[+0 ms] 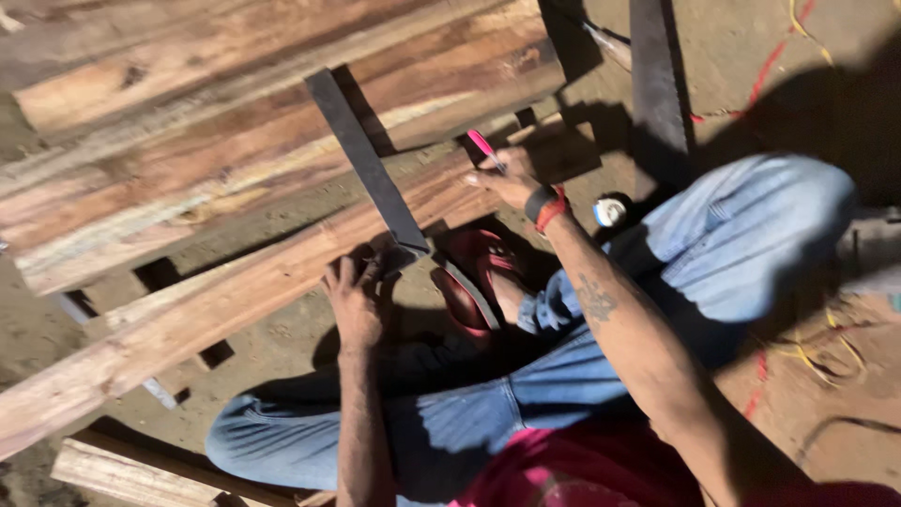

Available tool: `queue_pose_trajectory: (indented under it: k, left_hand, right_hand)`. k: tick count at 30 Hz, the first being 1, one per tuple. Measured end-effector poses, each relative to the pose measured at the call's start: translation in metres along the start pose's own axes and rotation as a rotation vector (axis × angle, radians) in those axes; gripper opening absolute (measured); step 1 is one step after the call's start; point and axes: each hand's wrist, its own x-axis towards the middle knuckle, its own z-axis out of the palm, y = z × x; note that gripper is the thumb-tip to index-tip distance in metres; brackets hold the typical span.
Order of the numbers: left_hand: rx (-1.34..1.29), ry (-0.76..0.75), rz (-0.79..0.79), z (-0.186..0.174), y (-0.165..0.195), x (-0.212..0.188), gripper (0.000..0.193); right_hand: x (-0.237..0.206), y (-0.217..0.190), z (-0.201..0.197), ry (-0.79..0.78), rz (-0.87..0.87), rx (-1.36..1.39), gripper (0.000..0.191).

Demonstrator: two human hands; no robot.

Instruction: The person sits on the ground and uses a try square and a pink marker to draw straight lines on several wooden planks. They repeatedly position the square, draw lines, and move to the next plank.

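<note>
Seen from above, squatting on a dirt floor in blue jeans [732, 244] and a red sandal [469, 277].

Left hand [355, 299] pressed down on the near end of a dark metal try square [366, 164], fingers curled over the stock where it hooks the edge of a long wooden plank [235, 300]. Blade of the square flat, dull grey-black, straight-edged, laid across the plank's width and reaching on over the boards behind (its shadow running alongside on the right).

Right hand [507, 178] resting on the same plank further along to the right, fingers pinched shut around a pink pencil [485, 147], tip down near the wood; dark band and red thread at the wrist.

Plank itself reddish-brown, rough-sawn, paler along one edge, running diagonally from lower left to upper right, raised on small wooden blocks [164, 277].

Beyond it, a stack of similar boards [235, 103]. Beside the right knee, a small round tape measure [610, 212] on the ground. Red and yellow wires [807, 352] trailing over the dirt at right.
</note>
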Motion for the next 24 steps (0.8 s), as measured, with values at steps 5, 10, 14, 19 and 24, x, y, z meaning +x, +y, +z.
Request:
queue_pose_trajectory:
  k: [5,10,14,19,24]
  left_hand:
    - [-0.031,-0.032,-0.022,-0.003,-0.002,0.004,0.044]
    - [-0.038,-0.026,-0.024,-0.004,-0.003,0.003,0.044]
    - [-0.01,-0.051,-0.032,-0.003,-0.003,0.004,0.046]
    - [-0.005,-0.061,-0.053,-0.002,-0.003,0.004,0.044]
    - [-0.032,-0.045,-0.03,-0.005,0.0,0.002,0.047]
  right_hand:
    - [0.003,0.016,0.006,0.165,-0.177,-0.182,0.035]
    - [0.002,0.024,0.008,0.05,0.064,-0.089,0.039]
    - [0.002,0.018,0.006,0.036,0.054,-0.125,0.039]
    - [0.0,0.014,0.005,0.025,0.082,-0.055,0.04]
    - [-0.002,0.018,0.006,0.132,-0.124,-0.143,0.04]
